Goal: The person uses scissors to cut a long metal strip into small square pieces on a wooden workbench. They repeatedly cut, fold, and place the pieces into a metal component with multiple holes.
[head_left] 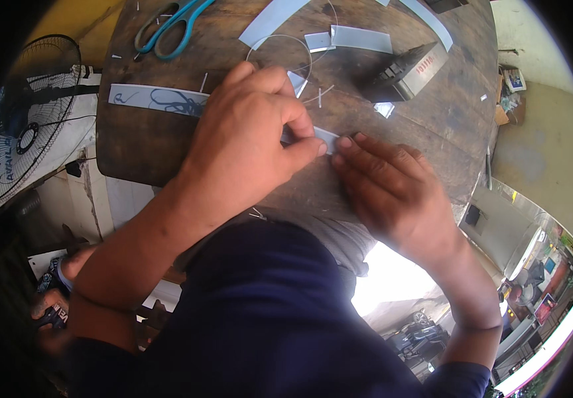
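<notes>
Over the near part of a worn wooden table, my left hand (247, 126) pinches a narrow white strip (327, 138) between thumb and fingers. Its curled fingers cover much of the strip. Just to the right, my right hand (396, 182) has its fingers pressed together on the strip's other end, tips close to my left thumb. A pale strip with dark blue markings (137, 97) runs out leftward from beneath my left hand; whether it is the same piece is hidden. A thin clear loop of line (273, 36) curls beyond my left fingers.
Blue-handled scissors (179, 30) lie at the far left of the table (160, 142). A dark block-shaped box (409, 71) stands at the far right. Several white strips (363, 40) and small scraps lie beyond my hands. Left of the table stands a fan (31, 132).
</notes>
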